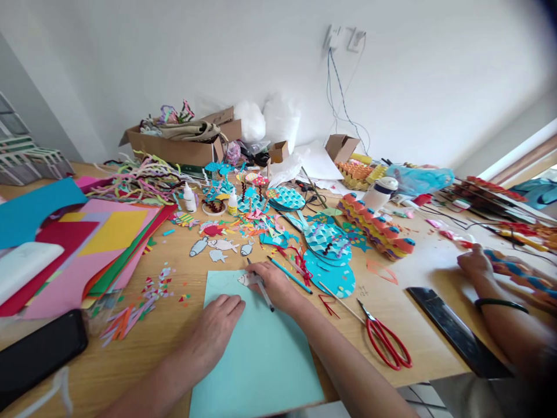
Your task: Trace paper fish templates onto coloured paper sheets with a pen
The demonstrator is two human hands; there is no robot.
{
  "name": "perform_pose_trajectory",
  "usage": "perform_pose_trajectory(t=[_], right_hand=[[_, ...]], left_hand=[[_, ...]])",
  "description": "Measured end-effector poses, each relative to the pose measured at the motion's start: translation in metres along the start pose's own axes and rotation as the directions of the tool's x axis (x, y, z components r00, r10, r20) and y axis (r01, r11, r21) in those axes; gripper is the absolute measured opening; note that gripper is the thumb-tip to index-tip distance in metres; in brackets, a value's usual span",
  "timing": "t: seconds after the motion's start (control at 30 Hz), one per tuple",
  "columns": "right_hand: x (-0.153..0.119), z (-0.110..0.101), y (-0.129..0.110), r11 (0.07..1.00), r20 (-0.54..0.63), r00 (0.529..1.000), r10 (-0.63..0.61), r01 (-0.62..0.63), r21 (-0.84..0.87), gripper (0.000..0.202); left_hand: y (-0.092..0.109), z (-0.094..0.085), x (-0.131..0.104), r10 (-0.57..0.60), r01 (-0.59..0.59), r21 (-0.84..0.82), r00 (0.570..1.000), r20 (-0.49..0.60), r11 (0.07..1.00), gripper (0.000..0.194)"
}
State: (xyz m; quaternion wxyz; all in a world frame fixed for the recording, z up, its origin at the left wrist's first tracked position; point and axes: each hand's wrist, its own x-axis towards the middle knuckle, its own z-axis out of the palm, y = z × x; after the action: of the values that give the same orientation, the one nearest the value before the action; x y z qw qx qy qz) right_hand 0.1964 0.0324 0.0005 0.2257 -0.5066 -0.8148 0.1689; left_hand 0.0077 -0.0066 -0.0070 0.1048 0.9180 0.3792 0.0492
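Aqua paper sheet (265, 360) flat on the wooden table (143, 363), beneath both hands. Left hand (220, 325) palm-down near the sheet's left edge, fingers loosely extended side by side, gripping nothing visible. Right hand (272, 284) near the top edge, fingers closed around a clear-barrelled pen (262, 285). Small fish cutout (243, 279) on the sheet, partly under those same fingers, head showing to their left; faint outline on the paper beside it. Just beyond the sheet, more paper fish (224, 246); to the right, a blue pen (289, 275), a thin stick (342, 301) and red-handled scissors (385, 339). Farther left, stacked coloured paper (107, 232) and a black smartphone (43, 354). At far right, another person's hand (476, 261), with a dark bracelet (500, 302) at the wrist, near an orange-and-blue craft piece (517, 273).
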Motion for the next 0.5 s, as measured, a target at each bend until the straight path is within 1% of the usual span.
perform_pose_trajectory(t=[0.13, 0.33, 0.43, 0.5], right_hand=[[0.001, 0.000, 0.000, 1.000, -0.001, 1.000, -0.009, 0.009, -0.006, 0.031], [0.000, -0.001, 0.000, 1.000, -0.008, 1.000, -0.009, 0.009, 0.008, 0.032], [0.000, -0.003, 0.000, 1.000, -0.003, 1.000, -0.015, 0.015, 0.023, 0.033], [-0.001, -0.004, 0.000, 0.999, 0.001, 1.000, -0.022, 0.021, 0.036, 0.032]], left_hand=[[0.002, 0.000, 0.002, -0.020, 0.019, 0.027, 0.999, 0.037, 0.999, 0.036], [0.004, 0.001, 0.006, -0.072, 0.072, -0.009, 0.997, -0.020, 0.997, 0.037], [0.006, 0.000, 0.008, -0.080, 0.080, -0.006, 0.997, -0.023, 0.997, 0.040], [0.007, -0.002, 0.011, -0.085, 0.085, 0.007, 0.996, -0.006, 0.996, 0.042]])
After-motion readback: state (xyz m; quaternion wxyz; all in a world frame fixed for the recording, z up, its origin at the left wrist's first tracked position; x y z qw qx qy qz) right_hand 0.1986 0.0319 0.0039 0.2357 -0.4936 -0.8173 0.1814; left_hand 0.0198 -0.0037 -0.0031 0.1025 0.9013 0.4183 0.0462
